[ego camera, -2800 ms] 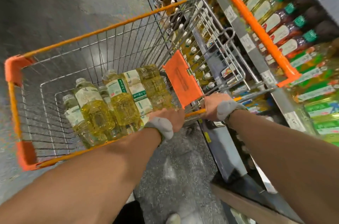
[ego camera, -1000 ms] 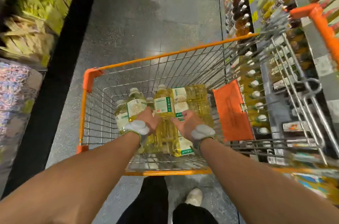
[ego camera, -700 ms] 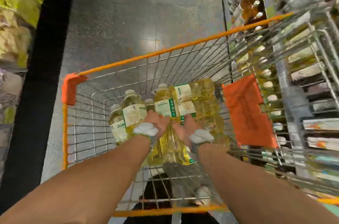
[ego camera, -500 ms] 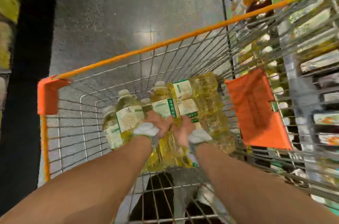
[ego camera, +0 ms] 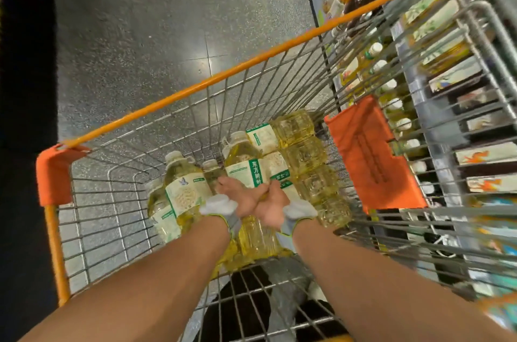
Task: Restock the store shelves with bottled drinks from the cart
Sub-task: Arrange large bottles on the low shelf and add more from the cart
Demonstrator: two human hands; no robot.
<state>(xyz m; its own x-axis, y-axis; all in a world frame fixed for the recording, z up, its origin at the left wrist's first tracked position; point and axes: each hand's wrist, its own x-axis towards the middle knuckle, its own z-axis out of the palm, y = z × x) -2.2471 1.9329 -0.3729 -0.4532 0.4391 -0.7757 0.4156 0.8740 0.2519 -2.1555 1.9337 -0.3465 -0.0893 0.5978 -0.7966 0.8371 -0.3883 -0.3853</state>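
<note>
Lifting the middle bottle: probably the step in hand. It stands cap-up in the cart, hemmed in by its neighbours. The smooth, full body could slide through the grip if it is pulled up fast.
Left hand: back upward, fingers curled down over that bottle's left flank, with the fingertips hidden.
Right hand: touching the other hand, thumb lying across the lower edge of the label. The fingers curl round the right flank.
Crowded grip: both hands share one narrow waist, so neither seems to wrap it fully, and a twist might loosen one.
Small bottle: touching the left fingers; it may tip once its support is gone.
Lying bottles: stacked on their sides along the cart's flap end, just beside the right hand. They could roll into the gap that is left.
Orange flap: hangs inside that end. An arm swinging toward the shelves might catch the flap or the wire edge.
Cart contents: yellow drinks only. Two upright bottles with pale labels stand to the left along the near edge. The small one and the middle one come next, and the lying stack is at the flap end.
Shelf contents: rows of capped bottles beyond the flap end, blurred. I cannot tell which gap is to be filled.
</note>
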